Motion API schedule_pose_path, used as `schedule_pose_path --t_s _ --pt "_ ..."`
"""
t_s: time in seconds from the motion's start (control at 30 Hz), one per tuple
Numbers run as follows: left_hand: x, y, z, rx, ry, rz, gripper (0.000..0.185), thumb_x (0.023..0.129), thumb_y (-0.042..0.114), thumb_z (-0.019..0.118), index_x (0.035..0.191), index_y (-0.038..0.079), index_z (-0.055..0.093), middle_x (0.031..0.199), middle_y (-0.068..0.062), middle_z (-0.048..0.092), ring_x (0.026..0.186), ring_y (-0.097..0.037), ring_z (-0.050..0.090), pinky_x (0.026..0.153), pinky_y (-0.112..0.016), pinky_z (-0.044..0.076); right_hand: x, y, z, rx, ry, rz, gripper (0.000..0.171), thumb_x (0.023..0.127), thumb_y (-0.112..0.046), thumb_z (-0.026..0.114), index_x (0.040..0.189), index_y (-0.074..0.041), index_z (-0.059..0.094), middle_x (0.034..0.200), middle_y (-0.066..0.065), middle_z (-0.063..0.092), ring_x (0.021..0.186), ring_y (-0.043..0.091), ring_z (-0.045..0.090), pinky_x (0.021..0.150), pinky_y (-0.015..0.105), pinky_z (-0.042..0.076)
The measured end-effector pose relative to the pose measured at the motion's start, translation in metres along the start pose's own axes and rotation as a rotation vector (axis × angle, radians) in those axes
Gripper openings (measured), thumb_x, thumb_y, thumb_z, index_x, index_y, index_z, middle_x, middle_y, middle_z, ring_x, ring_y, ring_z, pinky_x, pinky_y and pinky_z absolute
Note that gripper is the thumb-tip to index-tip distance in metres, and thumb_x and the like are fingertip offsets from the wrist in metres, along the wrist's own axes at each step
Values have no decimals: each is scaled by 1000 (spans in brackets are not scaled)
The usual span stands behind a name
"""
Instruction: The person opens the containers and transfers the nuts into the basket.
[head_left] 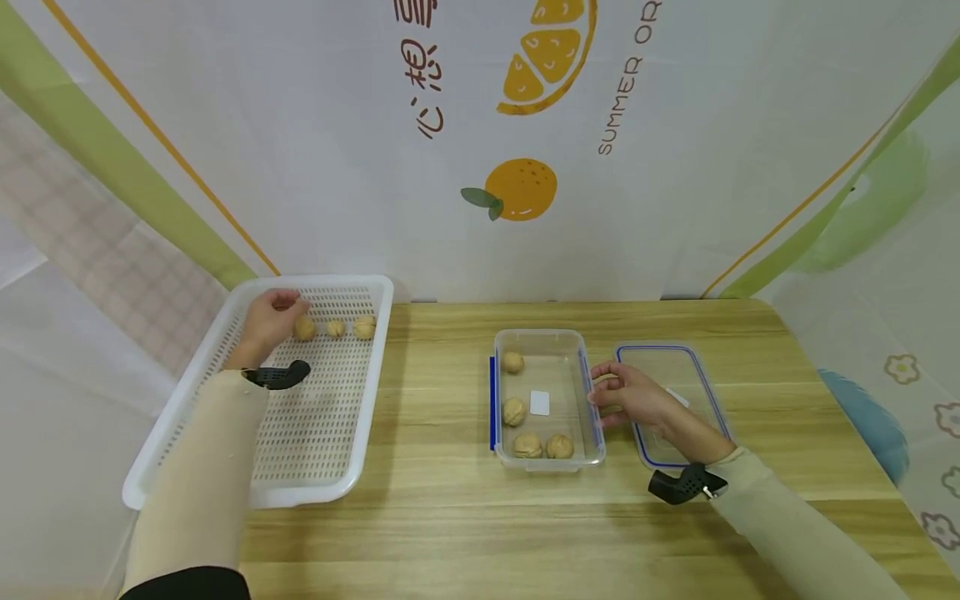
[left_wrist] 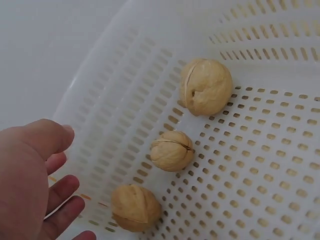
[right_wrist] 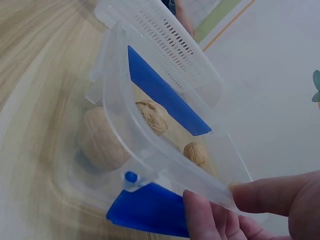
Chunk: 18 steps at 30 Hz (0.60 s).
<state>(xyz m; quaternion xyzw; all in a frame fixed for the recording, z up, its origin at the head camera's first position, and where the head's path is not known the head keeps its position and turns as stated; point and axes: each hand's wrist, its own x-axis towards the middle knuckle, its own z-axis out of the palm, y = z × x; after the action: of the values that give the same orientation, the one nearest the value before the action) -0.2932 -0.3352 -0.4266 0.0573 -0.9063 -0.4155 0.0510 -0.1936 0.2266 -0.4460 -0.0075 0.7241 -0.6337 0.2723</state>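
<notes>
My left hand (head_left: 272,325) is over the far part of a white perforated plastic basket (head_left: 377,367). Its fingers are loosely bent with nothing between them, next to the leftmost walnut (head_left: 304,328). A smaller walnut (left_wrist: 172,151) and a larger walnut (left_wrist: 206,87) lie in line with it on the basket floor. My right hand (head_left: 633,396) grips the right wall of a clear plastic food container (head_left: 550,337), thumb at the rim and fingers outside by the blue clip (right_wrist: 150,210). Several walnuts (head_left: 528,445) lie inside the container.
The container's clear lid (head_left: 708,392), edged in blue, lies flat on the wooden table (head_left: 442,533), partly beneath my right hand and forearm. A white printed cloth (head_left: 330,167) hangs behind the table.
</notes>
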Motion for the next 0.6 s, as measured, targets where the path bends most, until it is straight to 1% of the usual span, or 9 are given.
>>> schedule_pose_path --t_s 0.07,0.13,0.23,0.33,0.4,0.47,0.6 --pt "0 4 -4 24 4 26 49 105 28 52 134 -11 52 128 -30 55 114 -35 53 80 -20 41 1 0 0 3 0 4 44 100 1 59 136 9 35 95 4 59 85 14 61 71 32 62" --pt "-1 6 -8 35 -3 46 50 105 29 52 135 -11 51 129 -31 54 119 -41 52 85 -27 42 1 0 0 6 -5 2 44 100 1 58 136 9 34 95 4 59 85 14 61 71 32 62" --pt "-2 10 -13 39 -15 74 51 106 30 51 137 -11 50 133 -33 52 124 -45 49 95 -43 45 1 -1 1 13 -8 0 44 100 1 58 136 9 34 95 4 59 85 13 61 70 31 62" --pt "-3 16 -15 29 -9 118 52 107 30 51 140 -10 49 138 -33 50 129 -46 46 104 -56 41 1 -2 2 16 -8 0 43 100 2 58 135 10 34 94 4 59 84 13 61 70 31 62" --pt "-4 21 -15 23 -8 160 52 107 28 52 142 -10 48 142 -33 48 132 -48 44 108 -61 37 1 -2 1 17 -7 3 43 100 2 58 134 9 35 94 4 59 83 13 61 70 31 62" --pt "-6 29 -16 31 -25 202 54 107 28 52 145 -9 46 146 -33 45 135 -49 41 110 -63 35 1 -1 1 15 -5 5 42 100 2 58 134 9 35 93 4 59 83 13 61 70 31 62" --pt "-12 49 -18 89 -96 273 61 107 32 52 152 -7 38 154 -34 36 142 -53 32 113 -67 28 2 0 0 14 0 11 42 100 2 58 134 9 35 93 4 60 83 13 62 69 31 62"
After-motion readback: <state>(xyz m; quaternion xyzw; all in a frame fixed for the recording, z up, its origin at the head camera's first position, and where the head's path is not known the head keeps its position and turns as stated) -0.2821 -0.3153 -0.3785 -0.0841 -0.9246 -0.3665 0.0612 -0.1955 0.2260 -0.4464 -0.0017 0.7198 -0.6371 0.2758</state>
